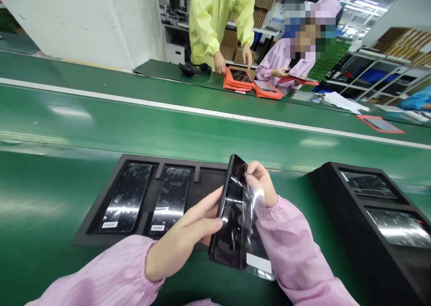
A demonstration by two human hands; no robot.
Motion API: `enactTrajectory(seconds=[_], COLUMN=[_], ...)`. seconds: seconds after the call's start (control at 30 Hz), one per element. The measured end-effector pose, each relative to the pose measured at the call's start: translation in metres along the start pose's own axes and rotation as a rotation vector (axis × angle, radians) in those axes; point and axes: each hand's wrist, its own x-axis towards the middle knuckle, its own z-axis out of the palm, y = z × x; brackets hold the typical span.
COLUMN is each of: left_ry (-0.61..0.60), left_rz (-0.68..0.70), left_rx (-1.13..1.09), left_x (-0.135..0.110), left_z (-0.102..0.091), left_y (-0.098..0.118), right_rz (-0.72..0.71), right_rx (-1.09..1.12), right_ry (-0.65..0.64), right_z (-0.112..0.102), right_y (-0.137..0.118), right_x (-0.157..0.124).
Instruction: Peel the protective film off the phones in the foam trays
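My left hand [183,238] grips a black phone [229,225] by its left edge and holds it tilted above the bench. My right hand [261,182] pinches a clear protective film [251,216] near the phone's top edge. The film is partly lifted off the screen and hangs down its right side, with a white label at the bottom. Just beyond my hands lies a black foam tray [101,203] with two film-covered phones [129,196] in its left slots.
A stack of black trays [330,185] holding more phones stands at the right. A green conveyor belt [168,126] runs across behind. On its far side two people handle orange-cased devices [239,79]; another orange-framed one [380,124] lies at the right.
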Motion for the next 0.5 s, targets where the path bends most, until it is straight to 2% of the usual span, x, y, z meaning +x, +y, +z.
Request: enactTrajectory(seconds=[0.1, 0.23, 0.5], left_ry=[-0.149, -0.330, -0.518], left_rz=[0.002, 0.041, 0.171], left_rx=[-0.105, -0.106, -0.002], left_x=[-0.003, -0.001, 0.005], left_z=[-0.001, -0.005, -0.008], left_y=[-0.001, 0.000, -0.008], right_rz=[-0.014, -0.039, -0.116], right_rx=[-0.006, -0.010, -0.015], right_ry=[0.013, -0.001, -0.065], right_z=[-0.001, -0.001, -0.004], right_y=[-0.002, -0.010, -0.026], right_x=[0.002, 0.003, 0.003])
